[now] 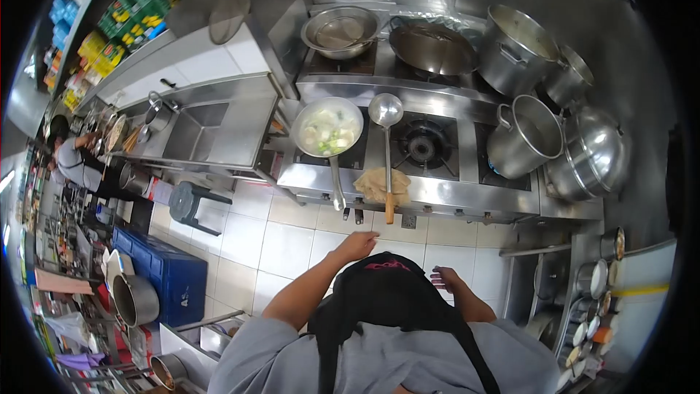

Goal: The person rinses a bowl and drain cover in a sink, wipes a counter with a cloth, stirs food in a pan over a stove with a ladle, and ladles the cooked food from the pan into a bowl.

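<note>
My left hand (357,246) is in front of the stove, its fingers curled together, below the handles of a pan and a ladle; whether it holds anything small is hidden. My right hand (446,277) hangs beside the black apron (379,295), fingers apart and holding nothing. On the left front burner sits a frying pan (319,129) with pale pieces and green bits in whitish liquid. A metal ladle (386,110) with a wooden handle lies across the stove, over a tan cloth (370,184) at the front edge.
Pots (525,137) and a domed steamer (589,153) stand at the stove's right. A wok (434,47) and a bowl (340,32) sit behind. Left are a sink (195,131), a stool (186,203), a blue crate (164,266) and another person (79,162).
</note>
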`<state>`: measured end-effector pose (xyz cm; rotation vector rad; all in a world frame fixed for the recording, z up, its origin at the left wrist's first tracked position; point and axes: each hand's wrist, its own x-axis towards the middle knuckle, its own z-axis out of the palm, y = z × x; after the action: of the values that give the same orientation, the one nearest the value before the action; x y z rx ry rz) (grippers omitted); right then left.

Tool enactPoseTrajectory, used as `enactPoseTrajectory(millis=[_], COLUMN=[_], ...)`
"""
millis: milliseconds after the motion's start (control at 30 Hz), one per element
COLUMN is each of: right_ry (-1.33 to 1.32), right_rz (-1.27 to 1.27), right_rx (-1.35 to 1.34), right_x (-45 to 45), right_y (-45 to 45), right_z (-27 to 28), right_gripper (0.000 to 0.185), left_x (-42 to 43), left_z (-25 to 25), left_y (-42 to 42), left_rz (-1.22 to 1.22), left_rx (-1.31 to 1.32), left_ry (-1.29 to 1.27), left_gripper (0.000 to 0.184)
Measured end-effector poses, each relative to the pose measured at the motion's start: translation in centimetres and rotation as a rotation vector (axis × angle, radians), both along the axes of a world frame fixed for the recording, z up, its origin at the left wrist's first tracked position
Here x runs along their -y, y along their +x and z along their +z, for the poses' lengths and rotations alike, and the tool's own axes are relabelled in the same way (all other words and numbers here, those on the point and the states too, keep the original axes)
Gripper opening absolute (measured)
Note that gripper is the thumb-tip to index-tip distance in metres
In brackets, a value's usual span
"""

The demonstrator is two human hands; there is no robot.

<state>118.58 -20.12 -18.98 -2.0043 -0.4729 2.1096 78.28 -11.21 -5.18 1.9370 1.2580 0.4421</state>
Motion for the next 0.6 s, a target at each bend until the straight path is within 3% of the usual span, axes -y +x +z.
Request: enactPoseTrajectory(millis=[100,300,433,600], right_ry=[0.036,0.054,0.084,0.079], right_rz=[0.141,0.507,0.658,0.818], right_rx=[0.023,0.088,0.072,0.053], right_x=[-1.8,-2.1,-0.2,5.3], right_y=[-2.7,-6.8,-9.0,-11.1], right_z=[2.1,3.3,4.2,4.8], right_gripper=[0.036,0.036,0.038,0.038], left_x=[7.9,28.1,42.9,55.6], left_z=[-1.7,-2.2,-2.0,-2.8], left_y=[-5.1,-11.2,-11.2,-7.2], left_rz=[0.091,0.643,0.945,1.139], left_rx=[-0.194,-0.197,-0.191,-0.303], left_ry=[-0.016,-0.102,-0.112,-0.355], left_gripper=[0.034,0.033,0.03,0.032])
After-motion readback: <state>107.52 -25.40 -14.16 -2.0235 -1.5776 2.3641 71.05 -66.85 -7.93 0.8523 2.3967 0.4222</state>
